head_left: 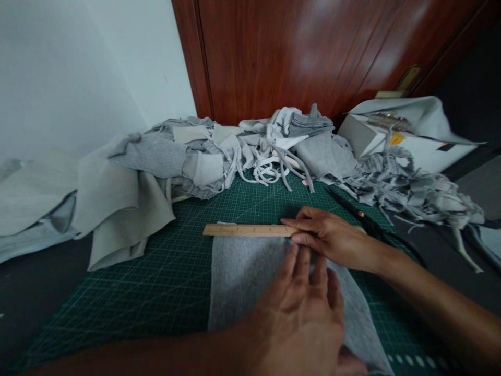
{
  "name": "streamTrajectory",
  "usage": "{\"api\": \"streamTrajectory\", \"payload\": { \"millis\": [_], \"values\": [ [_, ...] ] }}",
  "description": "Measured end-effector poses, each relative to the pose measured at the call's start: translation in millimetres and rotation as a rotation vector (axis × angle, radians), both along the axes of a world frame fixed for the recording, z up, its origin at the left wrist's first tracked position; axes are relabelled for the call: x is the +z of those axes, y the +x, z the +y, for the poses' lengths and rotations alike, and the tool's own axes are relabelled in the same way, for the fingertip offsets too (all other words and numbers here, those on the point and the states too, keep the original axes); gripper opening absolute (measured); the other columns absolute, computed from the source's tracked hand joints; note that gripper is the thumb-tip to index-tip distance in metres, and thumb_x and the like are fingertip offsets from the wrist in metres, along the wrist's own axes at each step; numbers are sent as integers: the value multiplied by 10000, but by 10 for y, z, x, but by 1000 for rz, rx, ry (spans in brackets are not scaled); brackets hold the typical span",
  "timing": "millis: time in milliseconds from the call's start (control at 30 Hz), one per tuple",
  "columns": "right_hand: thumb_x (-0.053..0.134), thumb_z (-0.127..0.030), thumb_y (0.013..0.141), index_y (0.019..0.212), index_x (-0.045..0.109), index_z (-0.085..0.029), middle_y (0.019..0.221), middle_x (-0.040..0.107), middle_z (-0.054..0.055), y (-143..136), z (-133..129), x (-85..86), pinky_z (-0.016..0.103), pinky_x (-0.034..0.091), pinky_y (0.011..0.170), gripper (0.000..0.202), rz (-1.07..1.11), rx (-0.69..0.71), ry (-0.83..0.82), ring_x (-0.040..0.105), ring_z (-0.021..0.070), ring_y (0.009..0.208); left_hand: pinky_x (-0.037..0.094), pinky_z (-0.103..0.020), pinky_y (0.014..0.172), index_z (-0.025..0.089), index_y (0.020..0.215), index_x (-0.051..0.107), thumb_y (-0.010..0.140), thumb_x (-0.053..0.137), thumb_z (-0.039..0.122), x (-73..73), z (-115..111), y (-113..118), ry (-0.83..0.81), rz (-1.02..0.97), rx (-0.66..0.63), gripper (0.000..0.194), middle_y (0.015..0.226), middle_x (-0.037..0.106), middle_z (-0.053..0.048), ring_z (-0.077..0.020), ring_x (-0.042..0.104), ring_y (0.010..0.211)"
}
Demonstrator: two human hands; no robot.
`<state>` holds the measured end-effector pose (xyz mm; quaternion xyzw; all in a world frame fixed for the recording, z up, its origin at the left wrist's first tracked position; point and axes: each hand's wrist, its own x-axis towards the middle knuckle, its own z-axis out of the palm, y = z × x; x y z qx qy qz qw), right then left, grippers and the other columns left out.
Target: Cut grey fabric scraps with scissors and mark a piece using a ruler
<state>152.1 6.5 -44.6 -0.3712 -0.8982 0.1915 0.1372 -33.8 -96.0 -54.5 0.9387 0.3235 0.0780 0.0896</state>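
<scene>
R hand (332, 235) has thumb and fingers closed on the R end of a wooden ruler (250, 230), pinching it near the tip. L hand (301, 308) is nearer the camera, a bit blurred: fingers straight, slightly apart, laid on grey cloth (238, 282) just below the R thumb — gripping nothing that shows; its thumb is at the bottom, partly cut off by view. Ruler lies crosswise over the cloth's far edge, markings too small to read, L end sticking out past the cloth's L side. Cloth is spread flat on a green cutting mat w/ grid lines (172, 313), widening toward the camera on the R. Black scissors (366, 219) on the mat, just beyond the R forearm, tips pointing away & L. Farther out: beige fabric pieces (113, 203) overlapping the mat on the L; pile of grey & white scraps (207, 156) along the back, thin strips (270, 169) trailing onto the mat; tangled grey shreds (415, 188) at R, in front of a white box (364, 138) w/ its flap up. Behind — reddish-brown wood door (274, 57), brass-coloured handle (407, 81), pale wall (97, 62) at L.
</scene>
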Motion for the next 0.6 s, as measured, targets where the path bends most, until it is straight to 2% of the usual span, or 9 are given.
{"api": "streamTrajectory", "payload": {
  "millis": [100,200,267,367,433,467,533,600],
  "values": [
    [580,-330,1079,1466,677,-202,1060,674,113,-9,-53,-13,437,565,933,419,43,-34,44,671,274,1008,211,-428,1327,111,1533,517,1040,397,684,-54,7,-31,102,-49,-202,766,1675,433,-181,-324,344,1592],
    [533,-271,1091,1484,656,-226,1118,674,114,-36,-230,71,401,582,896,414,116,-29,50,684,248,979,203,-381,1324,120,1545,481,1038,433,664,-89,45,-50,102,-103,-248,745,1664,454,-152,-275,363,1580],
    [525,-263,1091,1486,647,-282,1124,673,98,-65,-399,144,364,592,842,414,145,11,29,684,238,977,312,-376,1273,119,1525,497,1037,459,648,-113,57,-34,94,-116,-251,721,1588,544,-142,-279,476,1495],
    [542,-269,1083,1356,722,-313,1039,665,68,-110,-610,183,311,588,735,330,76,76,-69,682,215,880,542,-379,1005,147,1355,636,1075,423,578,-156,51,18,102,-89,-312,557,1291,739,-90,-262,696,1152],
    [550,-246,1075,1321,732,-302,1028,654,67,-130,-668,138,299,590,739,311,69,77,-107,676,208,878,576,-372,831,160,1239,681,1096,420,488,-179,46,47,105,-76,-354,444,1133,776,-56,-231,724,966],
    [553,-220,1066,1313,735,-292,1059,652,78,-134,-669,97,308,595,774,315,84,57,-97,673,216,926,576,-363,803,157,1227,679,1099,427,438,-186,46,57,107,-77,-366,399,1121,776,-48,-219,723,947],
    [551,-166,1047,1310,743,-275,1163,639,108,-133,-633,2,354,594,863,344,121,-4,-39,651,246,1054,575,-338,841,141,1262,657,1096,438,354,-189,52,65,132,-91,-373,348,1162,766,-43,-203,716,1004],
    [547,-140,1039,1306,760,-269,1215,621,123,-130,-567,-86,410,579,907,364,140,-54,37,621,268,1109,560,-331,946,111,1333,627,1098,436,369,-176,62,60,185,-105,-384,399,1242,745,-60,-209,693,1122]
  ]
}}
